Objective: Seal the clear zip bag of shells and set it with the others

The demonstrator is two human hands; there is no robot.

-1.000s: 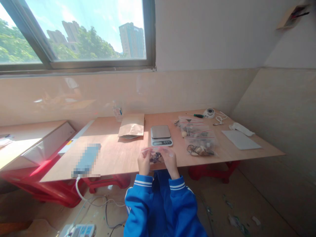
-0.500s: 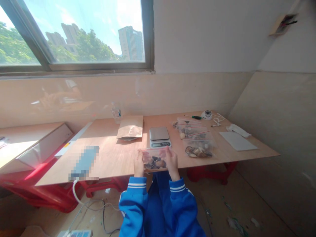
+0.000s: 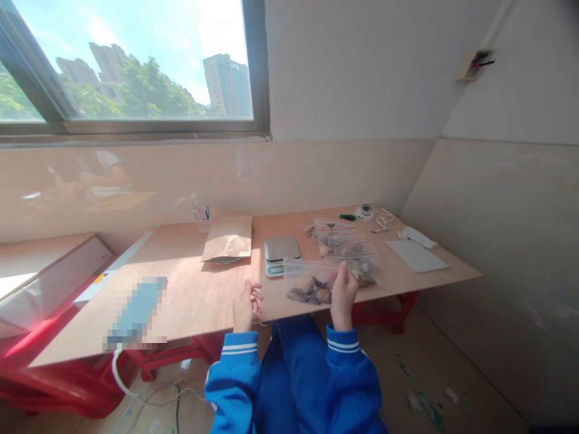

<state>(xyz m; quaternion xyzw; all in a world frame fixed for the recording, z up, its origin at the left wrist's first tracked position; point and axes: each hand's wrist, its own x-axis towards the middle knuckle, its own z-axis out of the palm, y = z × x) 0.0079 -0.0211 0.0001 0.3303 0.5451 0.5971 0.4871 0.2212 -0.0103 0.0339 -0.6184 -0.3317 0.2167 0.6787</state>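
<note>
1. Two hands show at the lower centre of the frame, both in blue sleeves with white stripes.
2. I see my right hand [image 3: 342,288] closed around the edge of a clear zip bag [image 3: 311,283] holding dark dried pieces; the bag hangs just over the near edge of the table [image 3: 194,295], in front of the scale [image 3: 281,254].
3. My left hand [image 3: 245,304] holds nothing: its fingers are loosely spread, and it sits at the table's near edge, apart from the bag.
4. Half a second ago both hands gripped this bag, one at each side, right in front of the scale. Now the left hand has let go and the right hand has carried the bag rightward, toward the pile of filled bags [image 3: 346,246] at centre right.
5. The view has also swung to the right since then, so the window sits further toward the upper left.
6. Elsewhere on the table: a brown paper pouch [image 3: 228,239] left of the scale, a small bottle [image 3: 199,211] behind it, a white sheet [image 3: 417,255] and a green-handled screwdriver [image 3: 345,216] toward the far right.
</note>
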